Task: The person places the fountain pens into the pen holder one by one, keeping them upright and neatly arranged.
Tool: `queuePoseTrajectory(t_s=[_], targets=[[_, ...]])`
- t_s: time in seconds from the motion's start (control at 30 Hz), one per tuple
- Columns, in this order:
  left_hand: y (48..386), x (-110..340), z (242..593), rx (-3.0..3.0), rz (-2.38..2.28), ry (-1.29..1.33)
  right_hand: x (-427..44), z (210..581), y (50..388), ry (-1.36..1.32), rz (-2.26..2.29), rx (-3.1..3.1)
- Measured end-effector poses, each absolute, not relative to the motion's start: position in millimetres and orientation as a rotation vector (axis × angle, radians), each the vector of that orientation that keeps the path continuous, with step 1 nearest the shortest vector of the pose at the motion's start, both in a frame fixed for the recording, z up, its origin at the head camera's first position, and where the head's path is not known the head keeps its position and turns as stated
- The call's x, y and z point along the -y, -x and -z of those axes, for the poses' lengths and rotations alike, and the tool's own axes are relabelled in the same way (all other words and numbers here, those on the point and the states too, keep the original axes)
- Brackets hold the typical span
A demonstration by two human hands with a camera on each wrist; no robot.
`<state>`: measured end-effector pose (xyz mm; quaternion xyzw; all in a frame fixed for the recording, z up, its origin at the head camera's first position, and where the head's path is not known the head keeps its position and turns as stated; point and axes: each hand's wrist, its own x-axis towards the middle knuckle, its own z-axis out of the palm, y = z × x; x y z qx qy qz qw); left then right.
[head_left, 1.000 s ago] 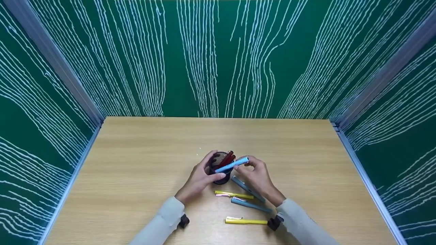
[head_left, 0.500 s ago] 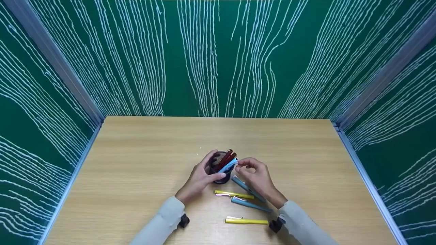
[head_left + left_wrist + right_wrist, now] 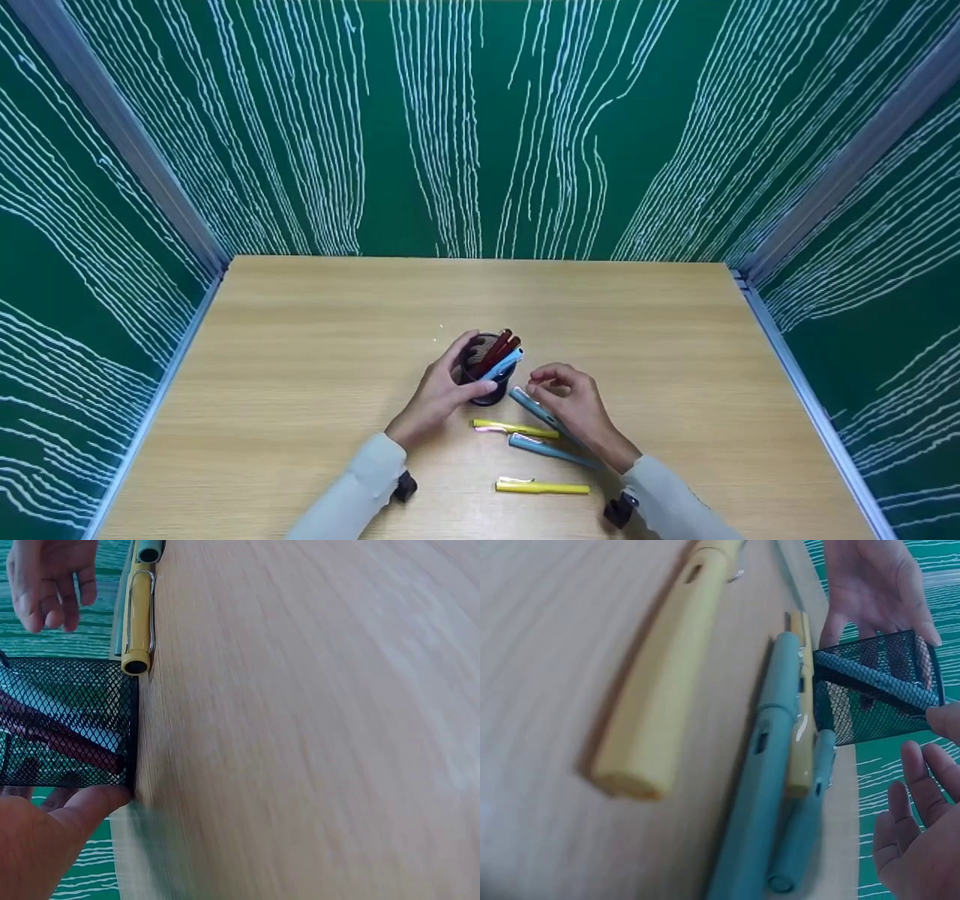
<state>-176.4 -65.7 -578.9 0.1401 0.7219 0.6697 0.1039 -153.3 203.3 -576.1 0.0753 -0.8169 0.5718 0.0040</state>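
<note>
A black mesh pen cup (image 3: 489, 397) stands on the table, my left hand (image 3: 437, 394) curled around its left side with the thumb across the front. Leaning inside are dark red pens (image 3: 498, 351) and a light blue pen (image 3: 504, 363). My right hand (image 3: 579, 409) hovers just right of the cup, fingers loosely bent and holding nothing; in the right wrist view that hand (image 3: 926, 847) is apart from the mesh. Beneath it lies a teal pen (image 3: 531, 405), partly covered in the head view. The left wrist view shows the cup (image 3: 67, 694) with the left thumb near its base.
Closer to the front lie a yellow pen (image 3: 532, 430), a second teal pen (image 3: 551, 451) and another yellow pen (image 3: 544, 488). Green panels (image 3: 495, 150) with white wavy lines rise behind the wooden table (image 3: 315, 322) and at both sides.
The right hand has lowered the light blue pen into the cup and let go of it. It has then drawn back right and toward the front. The left hand has stayed on the cup.
</note>
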Motion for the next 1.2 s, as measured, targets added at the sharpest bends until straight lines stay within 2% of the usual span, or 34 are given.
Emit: queuePoseTrajectory(t_s=[0.93,1.2], targets=[[178,67,582,-2.126,-1.978,-0.408,-224,605,137,-0.181,-1.642,2.727],[177,66,580,-2.132,-1.96,-0.393,-225,609,137,-0.252,-1.537,2.785]])
